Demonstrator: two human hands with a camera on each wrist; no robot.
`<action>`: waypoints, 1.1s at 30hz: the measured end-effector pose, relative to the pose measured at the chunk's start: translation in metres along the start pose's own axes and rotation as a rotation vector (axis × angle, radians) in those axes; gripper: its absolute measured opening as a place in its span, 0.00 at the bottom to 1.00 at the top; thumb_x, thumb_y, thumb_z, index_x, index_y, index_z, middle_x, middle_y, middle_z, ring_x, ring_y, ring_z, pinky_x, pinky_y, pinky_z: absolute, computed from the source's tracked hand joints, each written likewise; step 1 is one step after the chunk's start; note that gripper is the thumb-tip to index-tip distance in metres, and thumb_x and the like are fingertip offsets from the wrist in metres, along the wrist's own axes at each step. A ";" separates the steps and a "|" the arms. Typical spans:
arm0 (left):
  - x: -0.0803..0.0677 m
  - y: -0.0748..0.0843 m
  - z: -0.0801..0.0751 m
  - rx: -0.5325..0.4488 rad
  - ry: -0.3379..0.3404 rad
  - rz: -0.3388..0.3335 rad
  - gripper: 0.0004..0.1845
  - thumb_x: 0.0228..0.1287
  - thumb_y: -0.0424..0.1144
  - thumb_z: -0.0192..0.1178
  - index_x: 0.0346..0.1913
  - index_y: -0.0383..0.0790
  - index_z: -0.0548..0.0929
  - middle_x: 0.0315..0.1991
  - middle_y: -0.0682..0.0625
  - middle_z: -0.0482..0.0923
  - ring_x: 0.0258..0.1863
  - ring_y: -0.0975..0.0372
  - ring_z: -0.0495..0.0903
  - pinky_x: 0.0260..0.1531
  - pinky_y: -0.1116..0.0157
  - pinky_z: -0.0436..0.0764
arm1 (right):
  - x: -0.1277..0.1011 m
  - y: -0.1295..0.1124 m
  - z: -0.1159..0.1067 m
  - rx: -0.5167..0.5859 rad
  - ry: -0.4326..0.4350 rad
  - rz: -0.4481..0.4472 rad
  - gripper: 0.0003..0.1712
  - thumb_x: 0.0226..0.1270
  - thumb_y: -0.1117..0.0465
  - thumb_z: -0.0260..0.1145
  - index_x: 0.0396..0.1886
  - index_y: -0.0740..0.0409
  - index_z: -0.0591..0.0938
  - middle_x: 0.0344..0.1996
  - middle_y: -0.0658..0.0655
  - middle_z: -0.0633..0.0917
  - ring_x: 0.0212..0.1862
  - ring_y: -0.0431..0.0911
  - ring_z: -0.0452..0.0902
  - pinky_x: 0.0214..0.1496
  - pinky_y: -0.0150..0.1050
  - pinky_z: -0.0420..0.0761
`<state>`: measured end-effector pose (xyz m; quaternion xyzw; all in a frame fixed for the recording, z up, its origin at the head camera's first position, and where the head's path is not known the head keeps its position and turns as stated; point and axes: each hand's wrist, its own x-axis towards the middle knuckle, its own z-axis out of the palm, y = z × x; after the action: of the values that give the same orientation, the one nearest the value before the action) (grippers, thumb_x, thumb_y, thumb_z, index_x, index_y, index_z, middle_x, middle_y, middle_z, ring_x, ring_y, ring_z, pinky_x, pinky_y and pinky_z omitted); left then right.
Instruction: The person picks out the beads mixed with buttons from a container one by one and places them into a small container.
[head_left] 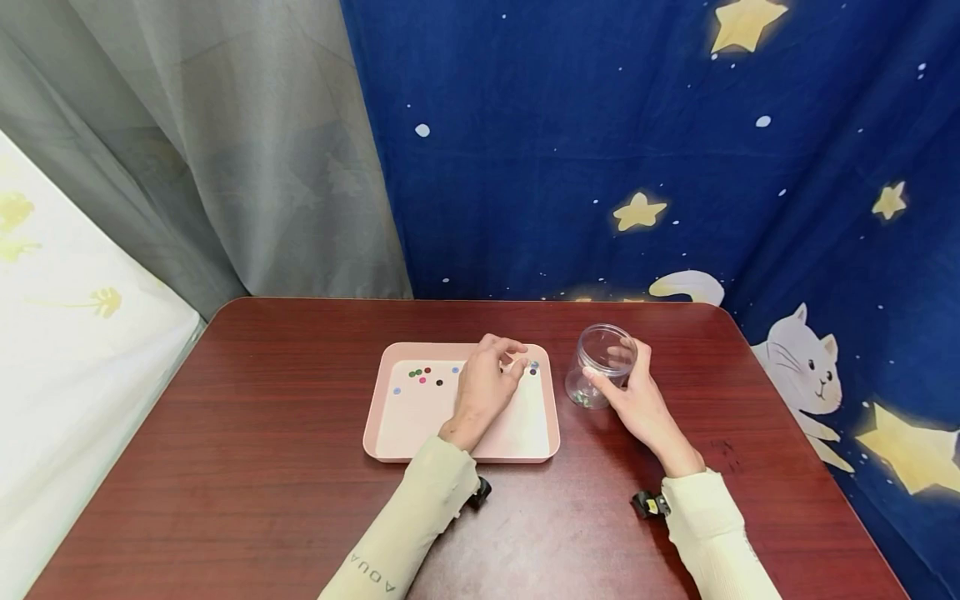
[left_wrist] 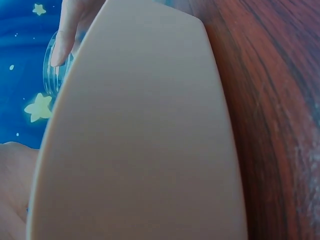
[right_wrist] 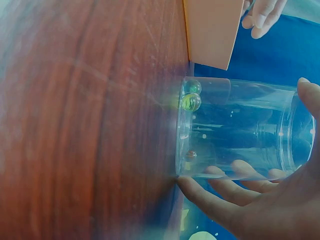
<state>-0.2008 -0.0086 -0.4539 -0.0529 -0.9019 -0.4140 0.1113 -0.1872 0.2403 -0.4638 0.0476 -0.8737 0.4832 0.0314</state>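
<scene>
My right hand (head_left: pixel 641 404) grips a clear plastic jar (right_wrist: pixel 235 127), thumb near its rim and fingers along the far side. The jar stands upright on the table just right of the tray, its mouth uncovered. A few small glass marbles (right_wrist: pixel 192 102) lie at its bottom. Over the right half of a pink tray (head_left: pixel 381 417) hangs my left hand (head_left: pixel 483 383), thumb and forefinger apart, with nothing visible between them. Near its fingertips lie small round pieces (head_left: pixel 533 372). In the left wrist view the tray's side wall (left_wrist: pixel 140 120) hides most of that hand.
Several small coloured round pieces (head_left: pixel 423 380) lie in the left part of the tray, along its far side. The tray and jar stand on a dark red wooden table (head_left: pixel 285 400). Behind its back edge hang a grey curtain (head_left: pixel 277 167) and a blue star-patterned curtain (head_left: pixel 525 167).
</scene>
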 end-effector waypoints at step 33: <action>-0.002 -0.011 0.000 0.008 -0.050 -0.065 0.12 0.68 0.39 0.69 0.52 0.46 0.88 0.51 0.48 0.84 0.52 0.54 0.86 0.47 0.55 0.84 | 0.000 -0.002 0.000 0.012 -0.004 0.006 0.50 0.72 0.47 0.70 0.78 0.54 0.48 0.72 0.69 0.69 0.74 0.62 0.69 0.76 0.64 0.66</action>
<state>-0.2005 -0.0162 -0.4627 -0.0337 -0.9073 -0.4123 0.0754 -0.1873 0.2396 -0.4621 0.0462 -0.8709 0.4884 0.0279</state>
